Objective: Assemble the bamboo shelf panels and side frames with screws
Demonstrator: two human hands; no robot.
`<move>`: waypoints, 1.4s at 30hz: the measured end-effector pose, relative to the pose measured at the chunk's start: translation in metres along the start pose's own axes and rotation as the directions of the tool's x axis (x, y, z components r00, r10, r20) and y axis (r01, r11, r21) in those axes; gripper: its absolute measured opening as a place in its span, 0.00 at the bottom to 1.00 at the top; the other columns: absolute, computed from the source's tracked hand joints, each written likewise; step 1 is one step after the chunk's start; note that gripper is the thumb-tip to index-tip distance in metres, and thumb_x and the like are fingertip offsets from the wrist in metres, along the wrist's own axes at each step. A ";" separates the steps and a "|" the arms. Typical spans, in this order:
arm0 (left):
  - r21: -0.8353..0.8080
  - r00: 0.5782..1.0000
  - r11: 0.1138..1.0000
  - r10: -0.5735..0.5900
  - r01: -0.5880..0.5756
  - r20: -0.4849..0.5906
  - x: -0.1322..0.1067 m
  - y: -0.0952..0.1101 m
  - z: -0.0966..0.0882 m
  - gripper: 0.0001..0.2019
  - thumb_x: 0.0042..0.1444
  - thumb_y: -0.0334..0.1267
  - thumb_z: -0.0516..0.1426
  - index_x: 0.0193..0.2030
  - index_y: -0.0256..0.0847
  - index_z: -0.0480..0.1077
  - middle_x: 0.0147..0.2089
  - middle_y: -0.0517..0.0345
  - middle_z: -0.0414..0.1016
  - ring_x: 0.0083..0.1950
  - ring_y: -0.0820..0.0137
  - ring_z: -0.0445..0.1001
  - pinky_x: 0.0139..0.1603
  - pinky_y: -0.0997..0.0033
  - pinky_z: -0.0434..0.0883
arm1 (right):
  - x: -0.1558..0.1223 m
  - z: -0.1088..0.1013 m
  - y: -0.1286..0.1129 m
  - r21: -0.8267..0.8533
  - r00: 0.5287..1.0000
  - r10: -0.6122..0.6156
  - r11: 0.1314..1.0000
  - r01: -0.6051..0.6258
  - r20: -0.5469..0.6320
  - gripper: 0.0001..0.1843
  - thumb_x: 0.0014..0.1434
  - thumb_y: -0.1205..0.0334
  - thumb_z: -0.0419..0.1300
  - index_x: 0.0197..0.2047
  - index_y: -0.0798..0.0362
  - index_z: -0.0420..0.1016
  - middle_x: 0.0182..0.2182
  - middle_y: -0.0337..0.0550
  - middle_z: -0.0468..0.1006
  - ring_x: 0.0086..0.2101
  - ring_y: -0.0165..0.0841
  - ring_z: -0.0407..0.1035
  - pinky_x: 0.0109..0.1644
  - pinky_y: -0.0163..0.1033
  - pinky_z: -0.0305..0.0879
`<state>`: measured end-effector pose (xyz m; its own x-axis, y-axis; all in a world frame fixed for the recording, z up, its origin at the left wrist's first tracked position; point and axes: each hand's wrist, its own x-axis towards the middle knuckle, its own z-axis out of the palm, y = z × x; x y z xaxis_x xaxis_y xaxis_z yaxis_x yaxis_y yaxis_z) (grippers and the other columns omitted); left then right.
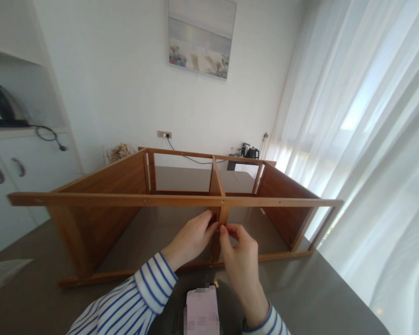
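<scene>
A brown wooden shelf unit (181,200) lies on its side on the table, with end panels left and right and a middle shelf (224,214) between the rails. My left hand (192,235) is closed on the near part of the middle shelf from its left side, the fingertips hidden behind the wood. Against that shelf's front edge, my right hand (242,251) pinches with thumb and forefinger. Whatever small thing sits in the pinch is too small to name. Below the hands a phone (201,309) lies on the tabletop, its screen lit and blurred out.
The dark grey table (335,288) bears the unit. A paper sheet (5,274) lies at its left. White cabinets (10,186) with a kettle (2,104) stand left; sheer curtains (380,139) hang right. Behind are a wall socket (164,134) with a cord and a black kettle (253,153).
</scene>
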<state>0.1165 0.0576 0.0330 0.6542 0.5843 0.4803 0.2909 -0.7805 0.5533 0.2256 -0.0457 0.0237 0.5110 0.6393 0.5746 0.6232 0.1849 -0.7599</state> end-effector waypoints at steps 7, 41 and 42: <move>-0.093 1.000 0.996 -0.020 0.019 -0.011 -0.001 0.002 0.005 0.07 0.62 0.37 0.47 0.39 0.41 0.65 0.35 0.54 0.75 0.35 0.66 0.75 0.32 0.70 0.69 | -0.001 0.002 0.003 0.023 1.000 0.007 1.000 -0.006 -0.010 0.11 0.59 0.58 0.54 0.34 0.53 0.75 0.31 0.44 0.79 0.32 0.34 0.73 0.36 0.36 0.67; -0.342 0.981 0.920 -0.192 0.193 0.038 -0.005 0.010 0.015 0.10 0.61 0.45 0.47 0.38 0.41 0.61 0.34 0.57 0.70 0.24 0.71 0.72 0.21 0.72 0.71 | -0.003 0.000 0.001 0.041 1.000 0.020 0.999 -0.019 -0.007 0.12 0.60 0.57 0.54 0.37 0.53 0.75 0.33 0.46 0.79 0.33 0.35 0.73 0.37 0.37 0.69; -0.340 0.980 0.920 -0.194 0.195 0.037 -0.005 0.010 0.015 0.10 0.61 0.45 0.47 0.39 0.41 0.61 0.34 0.57 0.70 0.24 0.71 0.72 0.21 0.72 0.71 | -0.004 -0.001 0.001 0.039 1.000 0.015 0.999 -0.014 -0.009 0.11 0.60 0.57 0.54 0.37 0.53 0.75 0.33 0.46 0.79 0.34 0.35 0.73 0.38 0.37 0.69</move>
<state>0.1264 0.0441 0.0260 0.6105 0.7160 0.3387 0.1578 -0.5290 0.8338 0.2247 -0.0483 0.0209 0.5256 0.6351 0.5660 0.5920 0.2048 -0.7795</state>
